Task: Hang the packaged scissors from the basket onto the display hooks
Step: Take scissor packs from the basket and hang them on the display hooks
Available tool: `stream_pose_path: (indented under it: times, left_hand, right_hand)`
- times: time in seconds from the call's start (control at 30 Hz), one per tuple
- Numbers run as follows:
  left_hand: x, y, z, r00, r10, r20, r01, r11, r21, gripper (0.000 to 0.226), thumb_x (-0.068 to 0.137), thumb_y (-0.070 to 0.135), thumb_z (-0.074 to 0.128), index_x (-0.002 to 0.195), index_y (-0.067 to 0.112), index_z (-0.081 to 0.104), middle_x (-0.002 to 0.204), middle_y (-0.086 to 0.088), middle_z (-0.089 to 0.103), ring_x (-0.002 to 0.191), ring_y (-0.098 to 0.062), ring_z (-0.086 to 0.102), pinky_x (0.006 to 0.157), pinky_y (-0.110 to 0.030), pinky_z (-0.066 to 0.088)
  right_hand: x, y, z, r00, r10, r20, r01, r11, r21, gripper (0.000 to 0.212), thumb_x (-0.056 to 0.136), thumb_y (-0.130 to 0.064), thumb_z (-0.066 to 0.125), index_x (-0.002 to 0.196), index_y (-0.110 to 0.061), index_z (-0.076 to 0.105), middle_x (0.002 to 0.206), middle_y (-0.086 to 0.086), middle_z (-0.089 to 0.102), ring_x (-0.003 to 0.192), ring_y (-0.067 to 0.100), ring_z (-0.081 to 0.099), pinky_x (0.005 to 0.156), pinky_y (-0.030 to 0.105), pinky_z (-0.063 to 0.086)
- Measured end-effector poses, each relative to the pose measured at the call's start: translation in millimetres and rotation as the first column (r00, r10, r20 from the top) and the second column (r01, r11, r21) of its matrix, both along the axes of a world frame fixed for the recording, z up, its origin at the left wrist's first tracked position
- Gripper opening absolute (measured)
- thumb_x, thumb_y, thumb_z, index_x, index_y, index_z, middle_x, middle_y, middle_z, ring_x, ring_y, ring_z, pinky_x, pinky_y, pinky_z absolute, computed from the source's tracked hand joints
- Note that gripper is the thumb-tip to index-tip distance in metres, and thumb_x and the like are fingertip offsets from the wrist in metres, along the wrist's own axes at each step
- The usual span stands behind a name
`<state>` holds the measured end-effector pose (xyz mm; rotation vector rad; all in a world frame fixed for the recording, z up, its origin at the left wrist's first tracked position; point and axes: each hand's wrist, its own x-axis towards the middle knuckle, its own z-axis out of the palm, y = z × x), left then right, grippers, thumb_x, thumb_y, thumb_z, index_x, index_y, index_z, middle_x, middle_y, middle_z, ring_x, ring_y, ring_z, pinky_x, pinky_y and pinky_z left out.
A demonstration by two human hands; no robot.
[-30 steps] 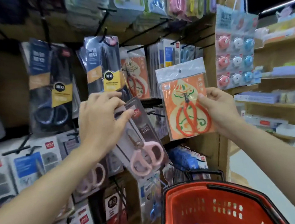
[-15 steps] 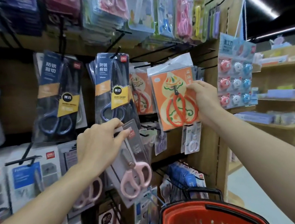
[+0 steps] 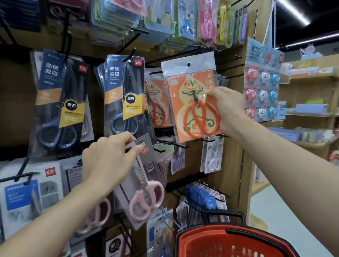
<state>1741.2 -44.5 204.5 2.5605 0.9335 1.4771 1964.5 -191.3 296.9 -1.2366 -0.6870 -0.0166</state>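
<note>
My right hand (image 3: 229, 106) pinches the right edge of an orange gourd-print pack of red scissors (image 3: 191, 104). Its punched hole sits over the tip of a black display hook (image 3: 189, 64), just right of a hanging pack of the same kind (image 3: 157, 102). My left hand (image 3: 108, 162) grips the top of a clear pack of pink scissors (image 3: 145, 183), tilted in front of the lower hooks. The red basket (image 3: 226, 248) sits at the bottom, below both hands.
Black-handled scissor packs (image 3: 124, 95) hang at upper left, with more pink scissors (image 3: 94, 215) lower left. Bare black hooks (image 3: 231, 69) stick out right of the orange pack. A blue card of small cutters (image 3: 262, 79) hangs at the panel's end, and an aisle with shelves opens on the right.
My right hand lifted the orange pack up and left until its hole met a hook tip. My left hand with the pink pack sank slightly in view.
</note>
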Motion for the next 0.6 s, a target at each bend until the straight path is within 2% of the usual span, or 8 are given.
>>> stream_pose_path:
  times: [0.13,0.3,0.47,0.6]
  left_hand:
    - [0.2,-1.0,0.7,1.0,-0.007,0.017,0.007,1.0,-0.013,0.034,0.094,0.061,0.062,0.076,0.032,0.058,0.072,0.007,0.066,0.074,-0.022,0.057,0.057,-0.031,0.03]
    - [-1.1,-1.2,1.4,1.0,-0.01,0.006,0.01,1.0,-0.011,0.034,0.094,0.061,0.063,0.079,0.03,0.062,0.069,0.008,0.064,0.073,-0.023,0.059,0.057,-0.031,0.032]
    - [-1.4,-2.6,1.6,1.0,-0.02,0.016,0.02,1.0,0.004,0.031,0.094,0.059,0.064,0.08,0.031,0.063,0.067,0.009,0.062,0.07,-0.02,0.055,0.053,-0.028,0.027]
    - [-2.9,-3.1,3.2,1.0,-0.03,0.01,0.03,1.0,-0.003,0.032,0.094,0.059,0.064,0.08,0.03,0.065,0.068,0.01,0.063,0.07,-0.018,0.053,0.052,-0.025,0.024]
  right_hand:
    - [-4.0,3.5,2.0,1.0,-0.007,-0.019,0.007,1.0,0.007,0.016,0.099,-0.015,0.063,0.1,0.0,0.071,0.101,0.021,0.077,0.091,0.035,0.077,0.081,0.053,0.063]
    - [-4.6,4.0,-2.6,0.997,-0.026,-0.075,0.029,0.999,0.03,0.016,0.099,-0.015,0.065,0.084,-0.01,0.068,0.096,0.019,0.077,0.085,0.031,0.078,0.081,0.053,0.064]
    - [-4.3,6.3,1.0,0.997,-0.049,-0.06,0.049,0.999,-0.005,0.017,0.098,-0.017,0.066,0.082,-0.014,0.068,0.103,0.021,0.076,0.092,0.035,0.077,0.083,0.053,0.063]
    - [2.4,20.8,7.5,0.998,-0.059,-0.03,0.056,0.995,-0.087,0.011,0.096,-0.012,0.068,0.086,-0.013,0.07,0.096,0.016,0.076,0.085,0.03,0.078,0.078,0.048,0.065]
